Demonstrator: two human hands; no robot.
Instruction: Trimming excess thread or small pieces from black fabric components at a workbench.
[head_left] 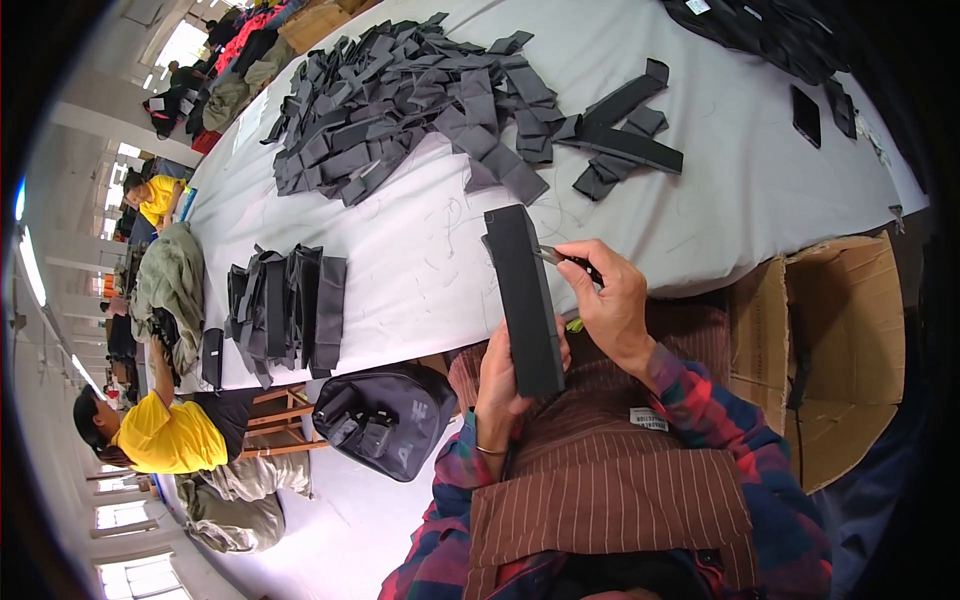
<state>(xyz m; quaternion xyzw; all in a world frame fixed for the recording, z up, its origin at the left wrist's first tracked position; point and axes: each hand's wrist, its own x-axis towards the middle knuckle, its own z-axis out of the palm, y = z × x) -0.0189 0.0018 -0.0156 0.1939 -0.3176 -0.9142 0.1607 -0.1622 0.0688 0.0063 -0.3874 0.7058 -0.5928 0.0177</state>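
Observation:
Upright in front of my body stands a long, flat black fabric piece (524, 300), with my left hand (496, 378) closed round its lower end. The fingers behind the piece are partly hidden. My right hand (615, 305) grips small thread snips (549, 255), whose metal tips are at the right edge of the piece, near its upper part. Beyond my hands, a large loose pile of similar dark fabric pieces (400, 115) lies on the white-covered table (425, 270). A neater row of such pieces (290, 312) lies near the table's left front edge.
Several crossed pieces (630, 140) lie right of the pile. A black phone (805, 116) rests at the far right. An open cardboard box (755, 345) stands at my right. Below the table edge at left is a black bag (410, 425); beyond it works a person in yellow (175, 435).

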